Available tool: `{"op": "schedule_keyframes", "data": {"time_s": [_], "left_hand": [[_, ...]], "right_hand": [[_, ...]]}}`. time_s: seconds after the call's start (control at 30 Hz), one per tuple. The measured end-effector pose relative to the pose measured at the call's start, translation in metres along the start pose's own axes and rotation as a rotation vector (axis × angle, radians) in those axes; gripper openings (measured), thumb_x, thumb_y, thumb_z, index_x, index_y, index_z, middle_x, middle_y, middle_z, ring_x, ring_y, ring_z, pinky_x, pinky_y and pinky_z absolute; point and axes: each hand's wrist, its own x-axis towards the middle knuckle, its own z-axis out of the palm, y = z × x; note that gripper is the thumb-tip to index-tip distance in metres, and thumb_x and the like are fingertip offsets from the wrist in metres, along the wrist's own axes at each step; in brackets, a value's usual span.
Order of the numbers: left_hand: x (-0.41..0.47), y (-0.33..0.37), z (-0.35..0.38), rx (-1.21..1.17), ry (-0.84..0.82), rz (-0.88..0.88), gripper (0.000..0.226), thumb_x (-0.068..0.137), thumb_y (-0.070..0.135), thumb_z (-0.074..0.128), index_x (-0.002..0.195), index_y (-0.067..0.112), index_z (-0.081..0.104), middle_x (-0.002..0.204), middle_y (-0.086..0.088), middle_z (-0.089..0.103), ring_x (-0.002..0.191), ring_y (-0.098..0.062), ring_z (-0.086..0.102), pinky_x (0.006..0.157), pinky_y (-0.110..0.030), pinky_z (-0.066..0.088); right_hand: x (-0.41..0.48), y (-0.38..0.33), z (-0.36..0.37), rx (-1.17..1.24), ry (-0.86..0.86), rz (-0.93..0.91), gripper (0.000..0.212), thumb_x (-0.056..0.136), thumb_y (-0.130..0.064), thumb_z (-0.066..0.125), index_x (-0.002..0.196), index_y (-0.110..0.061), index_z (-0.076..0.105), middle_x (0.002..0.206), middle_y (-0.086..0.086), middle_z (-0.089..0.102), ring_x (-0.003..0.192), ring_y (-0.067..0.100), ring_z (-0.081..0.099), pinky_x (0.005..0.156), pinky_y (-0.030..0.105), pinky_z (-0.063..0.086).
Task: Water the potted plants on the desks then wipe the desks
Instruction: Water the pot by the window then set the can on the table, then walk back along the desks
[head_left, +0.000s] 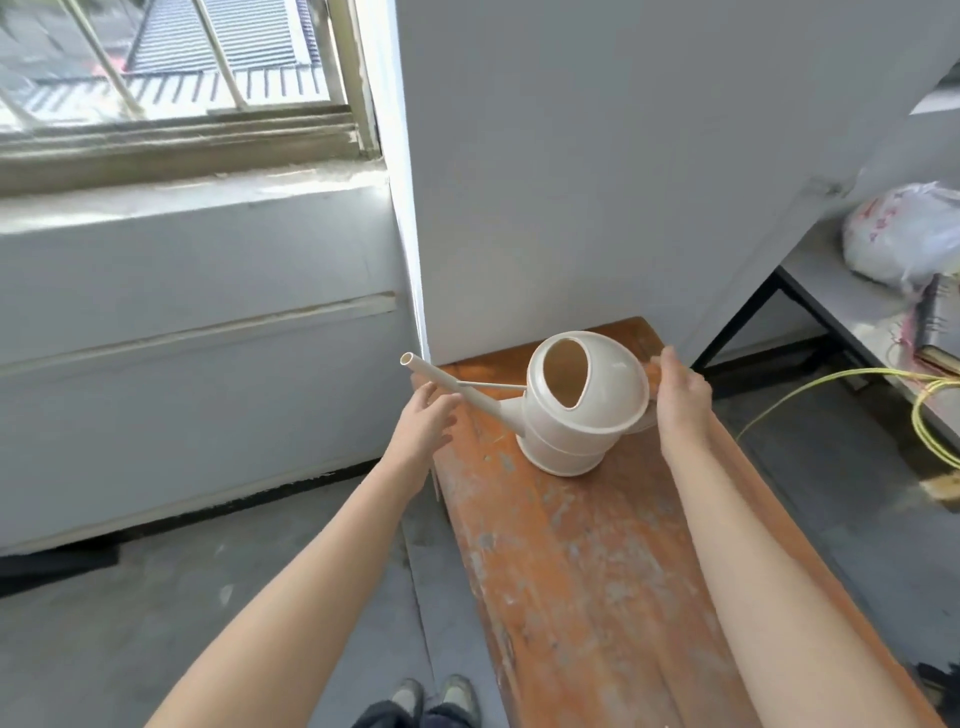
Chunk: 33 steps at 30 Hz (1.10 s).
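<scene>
Nearest are two bare forearms reaching forward over a worn orange counter (597, 571); the cream watering can (576, 410) stands upright on its far end, between the hands. Its long axis runs from the handle on the right to the spout (447, 382) pointing up and left. The right hand (678, 397) is at the handle side, touching the can, but whether its fingers (670, 364) are closed on the handle cannot be told, since the handle is hidden behind the hand; the left hand (423, 415) hovers just under the spout, fingers apart and loosely curled, holding nothing. The right hand looks set to lift; no potted plant is in view. Beyond stand a pale wall (623, 156), a barred window (171, 78) to the left, and a shelf (831, 291) with a plastic bag (904, 234) to the right.
</scene>
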Motion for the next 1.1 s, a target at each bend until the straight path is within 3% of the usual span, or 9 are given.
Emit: {"op": "schedule_keyframes", "data": {"time_s": [0.07,0.13,0.2,0.3,0.43,0.6,0.73,0.87,1.1], "left_hand": [[-0.015,-0.001,-0.018,0.076,0.044,0.04,0.05,0.093,0.023,0.047,0.14,0.015,0.034,0.125,-0.002,0.052,0.114,-0.021,0.053,0.093,-0.031,0.041],[-0.037,-0.006,-0.046,0.107,0.105,0.092,0.045,0.092,0.022,0.05,0.135,0.016,0.04,0.119,0.0,0.056,0.114,-0.02,0.054,0.096,-0.031,0.041],[-0.063,-0.016,-0.08,0.101,0.213,0.11,0.043,0.086,0.025,0.054,0.127,0.018,0.048,0.11,0.002,0.06,0.108,-0.019,0.057,0.1,-0.035,0.042],[-0.108,-0.038,-0.129,0.047,0.423,0.089,0.034,0.082,0.023,0.056,0.115,0.016,0.053,0.099,0.003,0.062,0.094,-0.017,0.059,0.09,-0.032,0.044],[-0.184,-0.08,-0.178,-0.044,0.756,0.055,0.02,0.094,0.008,0.044,0.11,0.011,0.055,0.094,-0.002,0.063,0.087,-0.017,0.06,0.081,-0.028,0.046],[-0.293,-0.145,-0.205,-0.202,1.055,-0.004,0.018,0.094,0.004,0.041,0.105,0.01,0.054,0.087,-0.001,0.062,0.081,-0.018,0.059,0.071,-0.023,0.044],[-0.379,-0.205,-0.204,-0.424,1.316,-0.002,0.018,0.094,0.002,0.04,0.098,0.012,0.054,0.082,-0.002,0.061,0.061,0.0,0.062,0.064,-0.02,0.043],[-0.469,-0.258,-0.214,-0.605,1.565,0.013,0.017,0.094,0.004,0.04,0.093,0.013,0.055,0.08,-0.002,0.059,0.071,-0.013,0.057,0.065,-0.023,0.04],[-0.605,-0.327,-0.214,-0.803,1.9,0.062,0.019,0.094,0.009,0.042,0.086,0.017,0.057,0.081,-0.002,0.061,0.073,-0.015,0.057,0.067,-0.025,0.041]], "right_hand": [[-0.024,-0.007,0.002,-0.085,0.106,-0.201,0.045,0.09,-0.033,0.043,0.101,0.006,0.062,0.104,0.011,0.055,0.105,0.029,0.053,0.089,0.035,0.041],[-0.061,-0.013,0.014,-0.103,0.076,-0.435,0.045,0.083,-0.034,0.044,0.101,0.001,0.065,0.103,0.004,0.05,0.101,0.022,0.051,0.093,0.035,0.041],[-0.098,-0.009,0.038,-0.08,-0.109,-0.551,0.05,0.079,-0.04,0.044,0.102,-0.002,0.066,0.1,0.001,0.052,0.098,0.016,0.051,0.094,0.027,0.038],[-0.152,0.01,0.085,-0.068,-0.51,-0.535,0.04,0.079,-0.034,0.052,0.104,-0.007,0.065,0.094,-0.009,0.053,0.091,0.006,0.053,0.088,0.024,0.042],[-0.231,0.039,0.131,-0.157,-0.972,-0.546,0.04,0.076,-0.029,0.055,0.108,-0.007,0.064,0.097,-0.006,0.055,0.096,0.013,0.054,0.088,0.015,0.039],[-0.329,0.07,0.139,-0.261,-1.321,-0.673,0.042,0.076,-0.027,0.061,0.112,-0.005,0.063,0.105,0.001,0.053,0.102,0.013,0.049,0.084,-0.006,0.024],[-0.409,0.094,0.133,-0.357,-1.525,-0.825,0.035,0.08,-0.014,0.067,0.113,-0.004,0.062,0.112,0.012,0.057,0.106,0.018,0.05,0.08,0.003,0.027],[-0.498,0.128,0.123,-0.471,-1.749,-0.981,0.034,0.082,-0.018,0.064,0.114,-0.005,0.061,0.115,0.012,0.057,0.112,0.023,0.049,0.081,0.009,0.024],[-0.662,0.166,0.086,-0.462,-2.065,-1.186,0.03,0.084,-0.021,0.062,0.112,-0.01,0.062,0.114,0.005,0.057,0.112,0.017,0.049,0.083,0.013,0.025]]}}
